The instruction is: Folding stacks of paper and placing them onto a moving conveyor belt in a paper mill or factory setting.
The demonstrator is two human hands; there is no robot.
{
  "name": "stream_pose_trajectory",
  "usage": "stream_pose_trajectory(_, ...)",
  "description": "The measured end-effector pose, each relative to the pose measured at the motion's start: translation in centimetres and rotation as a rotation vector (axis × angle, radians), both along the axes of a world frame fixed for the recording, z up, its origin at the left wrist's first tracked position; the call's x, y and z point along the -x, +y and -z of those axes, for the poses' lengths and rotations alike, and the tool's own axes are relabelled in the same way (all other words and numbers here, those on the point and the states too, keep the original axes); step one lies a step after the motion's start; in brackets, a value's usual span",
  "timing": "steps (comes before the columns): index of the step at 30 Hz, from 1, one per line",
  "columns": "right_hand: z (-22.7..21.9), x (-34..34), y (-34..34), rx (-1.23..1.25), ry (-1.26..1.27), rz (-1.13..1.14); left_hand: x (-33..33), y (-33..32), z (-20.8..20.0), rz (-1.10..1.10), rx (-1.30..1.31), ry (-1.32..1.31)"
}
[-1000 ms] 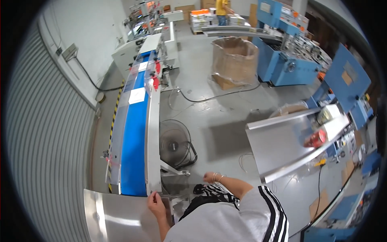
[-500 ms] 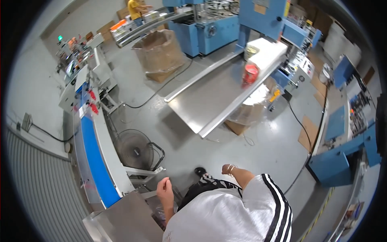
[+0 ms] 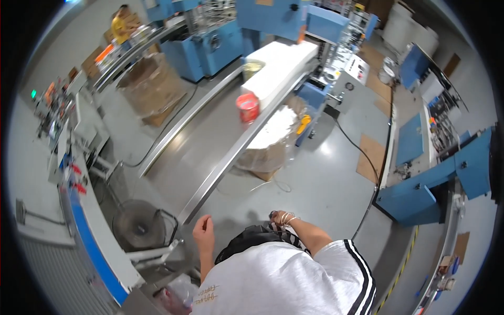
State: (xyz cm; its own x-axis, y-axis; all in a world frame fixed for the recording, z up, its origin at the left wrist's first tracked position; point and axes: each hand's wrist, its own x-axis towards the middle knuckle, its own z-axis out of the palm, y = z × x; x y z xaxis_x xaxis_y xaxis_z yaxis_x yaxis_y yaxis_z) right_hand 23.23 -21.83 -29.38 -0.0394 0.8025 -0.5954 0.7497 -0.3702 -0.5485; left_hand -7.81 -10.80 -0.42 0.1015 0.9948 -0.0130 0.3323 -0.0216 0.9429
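Observation:
My left hand [image 3: 203, 229], fingers loosely curled, hangs near the low end of a steel chute table [image 3: 194, 152]; I see nothing in it. Over to the right my right hand [image 3: 282, 217], with bracelets at the wrist, is in front of my body, its fingers curled and a little blurred. No object shows in that one either. Higher up the chute stand a red can [image 3: 248, 107] and a stack of white material [image 3: 278, 65], with a pale yellowish round container [image 3: 252, 69] beside it.
A floor fan [image 3: 139, 226] and a blue conveyor belt [image 3: 97, 252] stand on my left. Under the chute sits a plastic-lined box [image 3: 262, 157]. A large lined carton [image 3: 149, 86], blue machines [image 3: 218, 47], and a person in yellow [image 3: 119, 29] are farther off. Cables cross the floor.
My view has shifted forward and right, so the chute, red can and fan appear nearer and farther left. Both hands stay in front of my body.

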Motion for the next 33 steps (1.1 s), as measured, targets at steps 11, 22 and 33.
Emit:
stream_pose_trajectory(11,-30.9,-10.9,19.0,-1.199,0.039,0.451,-21.4,12.3,-5.1,0.309,-0.318,0.022)
stream_pose_trajectory(22,-34.7,-13.9,31.1,-1.285,-0.375,-0.030,-25.0,23.5,-3.3,0.253,-0.496,0.241)
stream_pose_trajectory(33,-34.9,-16.9,30.7,-1.203,-0.405,-0.115,-30.6,24.6,-2.5,0.265,-0.551,0.366)
